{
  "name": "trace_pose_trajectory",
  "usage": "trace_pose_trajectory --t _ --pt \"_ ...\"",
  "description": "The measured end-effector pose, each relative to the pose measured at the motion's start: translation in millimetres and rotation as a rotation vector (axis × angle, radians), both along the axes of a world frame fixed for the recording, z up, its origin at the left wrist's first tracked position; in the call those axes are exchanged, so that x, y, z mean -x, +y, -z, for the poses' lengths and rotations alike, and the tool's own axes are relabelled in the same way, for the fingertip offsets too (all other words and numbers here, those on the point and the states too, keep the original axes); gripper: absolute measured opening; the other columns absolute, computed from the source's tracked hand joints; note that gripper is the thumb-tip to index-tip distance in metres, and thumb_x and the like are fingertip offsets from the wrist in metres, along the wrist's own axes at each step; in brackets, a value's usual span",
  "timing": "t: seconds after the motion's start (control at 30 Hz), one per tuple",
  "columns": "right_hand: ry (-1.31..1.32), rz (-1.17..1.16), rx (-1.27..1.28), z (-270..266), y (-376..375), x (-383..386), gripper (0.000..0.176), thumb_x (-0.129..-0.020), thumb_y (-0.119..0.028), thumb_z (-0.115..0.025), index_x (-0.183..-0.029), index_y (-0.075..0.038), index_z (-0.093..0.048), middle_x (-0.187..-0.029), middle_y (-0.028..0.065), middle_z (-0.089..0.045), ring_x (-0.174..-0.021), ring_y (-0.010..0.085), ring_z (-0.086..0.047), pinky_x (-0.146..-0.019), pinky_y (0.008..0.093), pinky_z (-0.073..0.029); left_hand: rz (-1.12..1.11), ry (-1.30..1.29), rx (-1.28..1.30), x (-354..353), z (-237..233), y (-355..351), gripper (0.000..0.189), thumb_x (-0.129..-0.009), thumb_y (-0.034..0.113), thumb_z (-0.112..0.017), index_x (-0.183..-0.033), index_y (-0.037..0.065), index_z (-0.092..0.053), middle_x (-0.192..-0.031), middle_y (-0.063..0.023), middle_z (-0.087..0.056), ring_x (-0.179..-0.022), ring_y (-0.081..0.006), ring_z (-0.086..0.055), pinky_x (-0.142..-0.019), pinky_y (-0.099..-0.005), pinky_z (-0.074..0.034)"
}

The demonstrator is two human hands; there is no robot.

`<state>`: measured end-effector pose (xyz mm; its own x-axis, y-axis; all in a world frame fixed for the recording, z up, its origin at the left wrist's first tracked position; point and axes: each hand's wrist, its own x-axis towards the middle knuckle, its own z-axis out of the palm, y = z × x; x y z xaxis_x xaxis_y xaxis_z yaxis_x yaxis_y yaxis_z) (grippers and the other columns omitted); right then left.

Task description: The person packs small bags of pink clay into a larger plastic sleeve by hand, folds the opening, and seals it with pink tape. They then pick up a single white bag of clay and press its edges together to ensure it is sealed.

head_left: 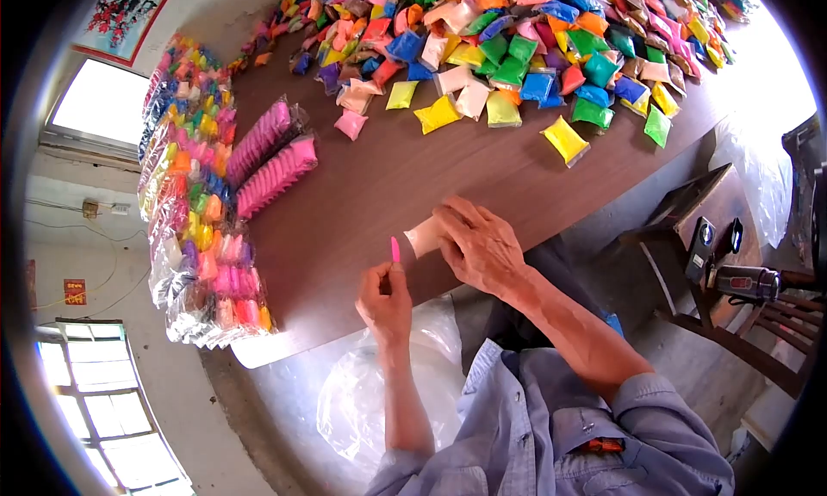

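Observation:
My left hand is closed near the table's front edge, pinching a small bright pink stick that points upward. To its right, my right hand reaches over the table with its fingers bent over a pale peach packet. Part of that packet is hidden under the fingers. The stick and the packet are a short way apart. Beyond my hands lie loose packets, the nearest being a yellow packet and a pink packet.
A large heap of colourful packets covers the far side of the brown table. Bagged rows of pink packets and stacked multicolour bags stand at left. A wooden chair is at right; clear plastic lies below the table edge.

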<state>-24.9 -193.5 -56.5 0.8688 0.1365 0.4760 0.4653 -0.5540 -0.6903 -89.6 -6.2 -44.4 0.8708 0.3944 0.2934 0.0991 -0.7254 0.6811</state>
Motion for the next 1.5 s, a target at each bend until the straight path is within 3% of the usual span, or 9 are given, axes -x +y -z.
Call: trace_pose_trajectory --t 0.37,0.53,0.6,0.73,0.8,1.0,1.27,1.37,1.5 --pt "0.068 -0.081 0.101 4.0 -3.4 1.1 0.031 -0.089 -0.011 -0.076 -0.118 -0.006 -0.067 -0.126 0.0112 -0.064 -0.095 0.0290 -0.067 -0.088 0.0390 -0.057 0.064 0.018 -0.255 -22.8 3.8 -3.9 0.010 -0.094 0.010 -0.073 -0.094 0.001 -0.076 -0.070 -0.0079 -0.070 -0.062 -0.0124 -0.064 -0.061 -0.0317 -0.052" --pt "0.032 -0.059 0.100 4.8 -2.3 1.4 0.030 -0.089 -0.012 -0.076 -0.117 -0.007 -0.067 -0.128 0.0111 -0.063 -0.094 0.0287 -0.066 -0.087 0.0390 -0.057 -0.031 0.060 -0.085 -20.6 -14.0 -5.8 0.011 -0.095 0.013 -0.074 -0.094 0.002 -0.077 -0.073 -0.0074 -0.071 -0.064 -0.0127 -0.065 -0.062 -0.0320 -0.052" --pt "0.024 -0.081 0.113 4.1 -4.0 0.2 0.030 -0.088 -0.012 -0.076 -0.116 -0.007 -0.067 -0.129 0.0113 -0.063 -0.094 0.0287 -0.066 -0.086 0.0392 -0.057 0.097 -0.070 -0.055 -20.9 -16.9 -19.5 0.011 -0.096 0.012 -0.074 -0.094 0.002 -0.076 -0.075 -0.0077 -0.072 -0.066 -0.0118 -0.066 -0.062 -0.0330 -0.053" --pt "0.041 -0.133 0.146 3.9 -6.2 -1.3 0.030 -0.088 -0.013 -0.076 -0.116 -0.005 -0.067 -0.132 0.0116 -0.061 -0.095 0.0291 -0.067 -0.085 0.0401 -0.057 0.145 -0.042 -0.313 -23.6 -2.2 -28.6 0.005 -0.094 0.008 -0.074 -0.090 0.004 -0.074 -0.079 -0.0143 -0.073 -0.064 -0.0245 -0.070 -0.062 -0.0368 -0.054" --pt "0.036 -0.131 0.139 3.1 -5.0 -2.1 0.031 -0.087 -0.013 -0.077 -0.115 -0.004 -0.067 -0.133 0.0118 -0.061 -0.094 0.0294 -0.067 -0.084 0.0410 -0.057 0.146 -0.022 -0.236 -22.9 1.3 -17.0 0.004 -0.093 0.008 -0.073 -0.090 0.004 -0.074 -0.079 -0.0169 -0.072 -0.063 -0.0299 -0.069 -0.061 -0.0377 -0.054" --pt "0.140 -0.070 0.101 1.5 1.8 -4.4 0.036 -0.084 -0.015 -0.080 -0.114 -0.005 -0.064 -0.144 0.0167 -0.057 -0.105 0.0370 -0.069 -0.090 0.0488 -0.058 -0.020 0.022 -0.063 -13.9 -0.5 17.6 0.010 -0.095 0.011 -0.073 -0.092 0.001 -0.074 -0.071 -0.0074 -0.067 -0.061 -0.0128 -0.060 -0.061 -0.0314 -0.050" --pt "0.158 -0.120 -0.219 13.8 -10.5 -7.7 0.026 -0.082 -0.003 -0.082 -0.103 -0.007 -0.067 -0.106 0.0054 -0.072 -0.084 0.0327 -0.071 -0.075 0.0427 -0.060 -0.022 0.004 0.026 -7.1 -18.2 0.3 0.014 -0.098 0.014 -0.074 -0.094 0.001 -0.075 -0.074 -0.0053 -0.068 -0.064 -0.0106 -0.059 -0.062 -0.0294 -0.050" --pt "-0.106 -0.150 -0.207 16.4 -7.9 -4.6 0.023 -0.082 -0.001 -0.081 -0.101 -0.008 -0.069 -0.107 0.0062 -0.070 -0.085 0.0300 -0.070 -0.077 0.0406 -0.060 0.015 -0.027 0.010 -5.6 -35.7 -14.3 0.010 -0.097 0.012 -0.076 -0.096 0.002 -0.076 -0.078 -0.0071 -0.071 -0.068 -0.0132 -0.063 -0.065 -0.0301 -0.052" --pt "-0.146 -0.254 -0.058 15.6 -11.3 6.7 0.027 -0.080 0.000 -0.077 -0.105 -0.009 -0.071 -0.108 0.0070 -0.069 -0.093 0.0292 -0.071 -0.081 0.0382 -0.060 0.145 -0.059 -0.060 -4.3 -24.3 -21.7 0.008 -0.096 0.008 -0.078 -0.098 0.001 -0.076 -0.080 -0.0092 -0.074 -0.066 -0.0145 -0.066 -0.064 -0.0308 -0.053"
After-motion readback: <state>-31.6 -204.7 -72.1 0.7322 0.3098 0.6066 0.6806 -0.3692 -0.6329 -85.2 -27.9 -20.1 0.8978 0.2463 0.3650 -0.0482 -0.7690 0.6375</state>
